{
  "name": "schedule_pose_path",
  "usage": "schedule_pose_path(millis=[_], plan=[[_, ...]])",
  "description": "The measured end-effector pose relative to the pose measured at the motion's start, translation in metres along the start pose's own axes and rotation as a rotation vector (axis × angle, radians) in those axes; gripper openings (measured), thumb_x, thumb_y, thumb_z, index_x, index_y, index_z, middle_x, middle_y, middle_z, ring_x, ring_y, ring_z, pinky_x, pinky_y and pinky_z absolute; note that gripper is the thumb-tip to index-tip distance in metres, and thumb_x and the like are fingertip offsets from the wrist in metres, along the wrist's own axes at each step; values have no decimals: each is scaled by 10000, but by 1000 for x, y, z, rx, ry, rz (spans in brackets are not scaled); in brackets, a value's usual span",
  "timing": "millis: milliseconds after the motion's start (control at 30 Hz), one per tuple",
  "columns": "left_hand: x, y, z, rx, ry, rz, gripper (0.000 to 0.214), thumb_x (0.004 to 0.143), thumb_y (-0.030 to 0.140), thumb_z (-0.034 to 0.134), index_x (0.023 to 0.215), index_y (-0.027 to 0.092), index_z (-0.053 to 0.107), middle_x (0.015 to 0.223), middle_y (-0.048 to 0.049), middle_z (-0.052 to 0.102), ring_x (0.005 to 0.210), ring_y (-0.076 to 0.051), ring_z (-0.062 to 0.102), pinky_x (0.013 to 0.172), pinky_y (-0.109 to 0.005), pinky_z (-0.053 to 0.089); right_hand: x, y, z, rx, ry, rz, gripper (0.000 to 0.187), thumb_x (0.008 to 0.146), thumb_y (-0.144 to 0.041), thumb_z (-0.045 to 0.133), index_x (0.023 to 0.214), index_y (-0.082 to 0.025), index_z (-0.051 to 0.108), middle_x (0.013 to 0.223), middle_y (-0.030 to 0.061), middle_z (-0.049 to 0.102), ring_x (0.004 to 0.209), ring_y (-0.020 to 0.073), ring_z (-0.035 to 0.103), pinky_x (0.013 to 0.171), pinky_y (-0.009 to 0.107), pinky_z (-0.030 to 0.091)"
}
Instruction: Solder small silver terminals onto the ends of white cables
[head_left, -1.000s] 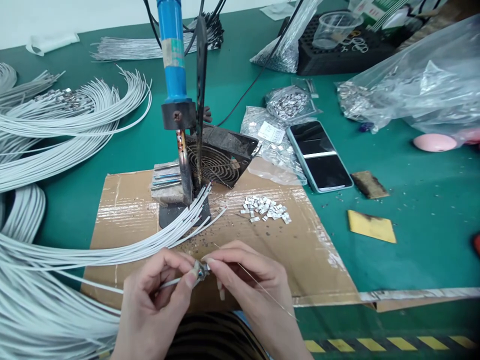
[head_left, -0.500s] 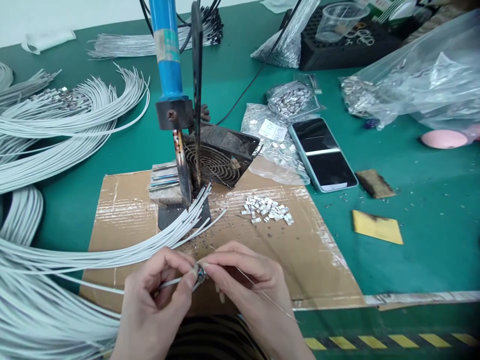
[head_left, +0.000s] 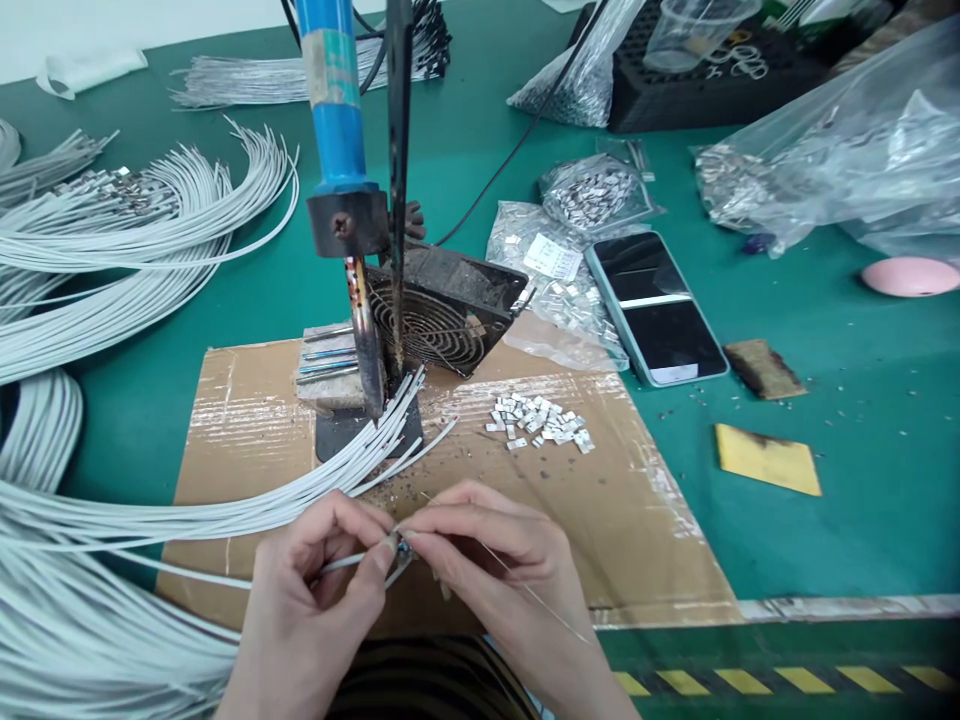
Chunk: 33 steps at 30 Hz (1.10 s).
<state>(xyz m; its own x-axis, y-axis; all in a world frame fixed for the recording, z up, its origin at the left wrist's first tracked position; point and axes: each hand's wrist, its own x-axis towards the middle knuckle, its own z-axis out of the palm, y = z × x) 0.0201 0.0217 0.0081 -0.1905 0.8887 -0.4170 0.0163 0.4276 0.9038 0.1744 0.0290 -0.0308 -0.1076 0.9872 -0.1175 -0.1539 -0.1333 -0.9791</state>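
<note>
- I see the left hand (head_left: pixel 326 590) with thumb and forefinger closed narrowly on a white cable (head_left: pixel 341 564), whose end shows a small metal piece (head_left: pixel 405 547), partly hidden between the fingertips of both hands.
- The right hand (head_left: pixel 510 565) is also narrowed, thumb against forefinger at that metal piece, and holds a thin wire (head_left: pixel 541 600) slanting across its fingers; I cannot tell whether wire and metal touch.
- Just ahead of the left hand, a bundle of white cables (head_left: pixel 247 508) crosses from the left, limiting room that way.
- Beyond the bundle's ends stands the blue-handled soldering iron (head_left: pixel 334 130), tip down, with a dusty black fan (head_left: pixel 442 315) right behind.
- Ahead of the right hand, past a strip of brown cardboard (head_left: pixel 637 560), lies a loose pile of small metal clips (head_left: pixel 544 420).
- The cardboard's near edge runs close beside the right wrist; its right edge slants away ahead.
- Past that edge, green tabletop (head_left: pixel 862 540) gives the right hand sideways room, up to a yellow sponge (head_left: pixel 769 460).
- Farther ahead to its right are a phone (head_left: pixel 660 310) and bagged metal parts (head_left: pixel 592 195).
</note>
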Motion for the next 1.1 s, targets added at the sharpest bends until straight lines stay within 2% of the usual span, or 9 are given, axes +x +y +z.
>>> schedule_pose_path(millis=[100, 233, 333, 400, 467, 567, 800, 967, 1100], plan=[[3, 0, 2, -14, 14, 25, 152, 721, 140, 821, 638, 203, 711, 729, 5, 744, 694, -127, 700, 657, -145, 550, -3, 3, -3, -148, 14, -86, 192, 1020, -254, 684, 1045, -310, 865, 901, 16, 745, 729, 126, 665, 620, 204, 518], [7, 0, 4, 1, 67, 38, 139, 740, 153, 799, 648, 204, 708, 766, 8, 750, 690, -114, 697, 655, -142, 533, -8, 11, -8, -301, 65, -155, 374, 1151, -288, 371, 1346, -323, 689, 961, 8, 676, 762, 132, 633, 707, 237, 525], [12, 1, 4, 14, 103, 58, 132, 741, 159, 785, 649, 204, 701, 781, 14, 748, 668, -94, 666, 634, -135, 499, -10, 13, -6, -392, 106, -156, 332, 1142, -291, 378, 1415, -308, 566, 950, 5, 716, 768, 171, 647, 759, 299, 515], [15, 3, 4, 25, 140, 61, 131, 729, 166, 790, 645, 200, 696, 791, 14, 745, 635, -84, 626, 593, -139, 464, -10, 10, -1, -433, 153, -123, 266, 1126, -320, 407, 1329, -281, 574, 939, 16, 718, 753, 195, 640, 756, 332, 501], [18, 4, 4, 27, 168, 60, 133, 717, 173, 801, 646, 198, 691, 794, 12, 741, 614, -81, 590, 557, -145, 433, -7, 4, 4, -461, 205, -88, 178, 1107, -321, 431, 1084, -268, 599, 847, 1, 645, 694, 188, 583, 696, 323, 469], [23, 5, 4, -1, 184, 77, 129, 729, 186, 798, 660, 203, 691, 791, 15, 728, 623, -87, 592, 562, -152, 442, 0, -4, 11, -447, 221, -142, 280, 1082, -252, 454, 803, -250, 472, 737, -34, 486, 625, 151, 470, 605, 275, 409], [32, 1, 4, 34, 191, 146, 126, 765, 205, 791, 685, 205, 693, 810, -11, 751, 646, -113, 640, 537, -171, 445, 15, -7, 21, -329, 222, -239, 221, 1015, -148, 577, 823, -257, 566, 1134, -13, 760, 1080, 147, 714, 916, 234, 523], [33, 6, 9, 63, 193, 128, 130, 800, 223, 758, 695, 215, 680, 805, -3, 742, 763, -144, 694, 560, -179, 439, 13, -7, 27, -270, 267, -152, 225, 995, -143, 597, 807, -262, 568, 1142, -2, 820, 1043, 161, 805, 913, 240, 596], [34, 11, 13, 50, 187, 144, 129, 808, 219, 742, 697, 215, 676, 805, 9, 742, 686, -116, 649, 529, -187, 405, 15, -10, 25, -286, 288, -129, 220, 968, -145, 615, 791, -267, 564, 1130, -4, 832, 1000, 164, 824, 924, 246, 609]])
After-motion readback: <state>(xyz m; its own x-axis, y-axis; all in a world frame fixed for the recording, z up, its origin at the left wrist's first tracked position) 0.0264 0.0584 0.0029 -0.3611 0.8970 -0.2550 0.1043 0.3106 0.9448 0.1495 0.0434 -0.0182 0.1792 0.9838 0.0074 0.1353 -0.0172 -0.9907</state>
